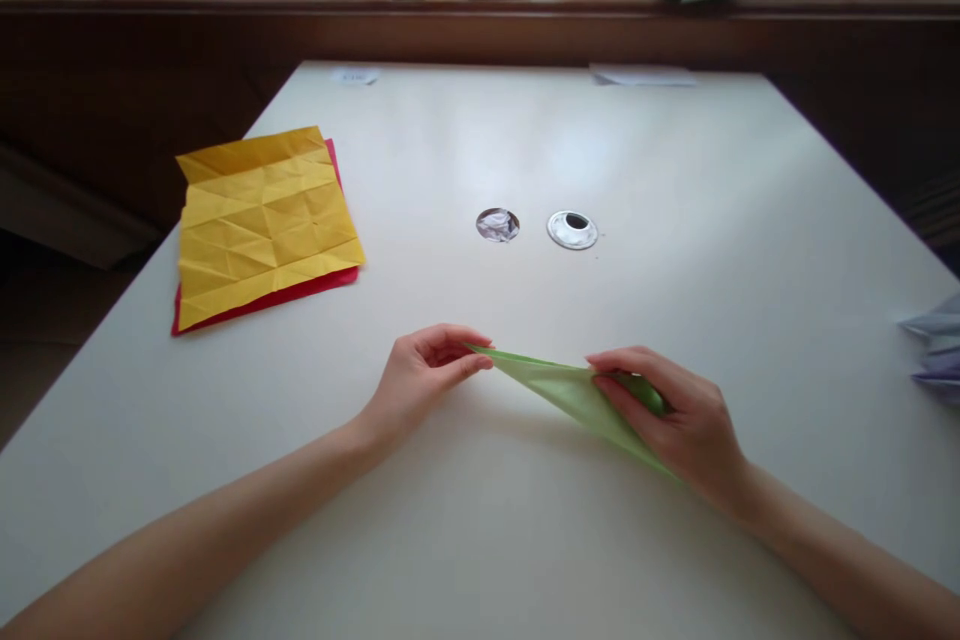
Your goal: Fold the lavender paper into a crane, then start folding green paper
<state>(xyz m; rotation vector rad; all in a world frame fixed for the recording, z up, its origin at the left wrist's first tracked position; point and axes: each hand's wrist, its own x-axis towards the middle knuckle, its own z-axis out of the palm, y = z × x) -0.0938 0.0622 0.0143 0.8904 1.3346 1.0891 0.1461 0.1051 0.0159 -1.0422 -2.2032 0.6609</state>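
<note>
Both hands pinching green paper (570, 390), white table (480, 540), wooden sill (225, 2)

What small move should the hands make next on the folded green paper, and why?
Probably press the fold flat onto the white table. The left hand pinches the pointed tip of the folded green paper sheet, the right hand grips its wider end, and the paper looks raised off the table, so its crease seems not yet set.

Yellow sheet (264, 225) on red sheet (315, 288); 2 table holes.
</note>
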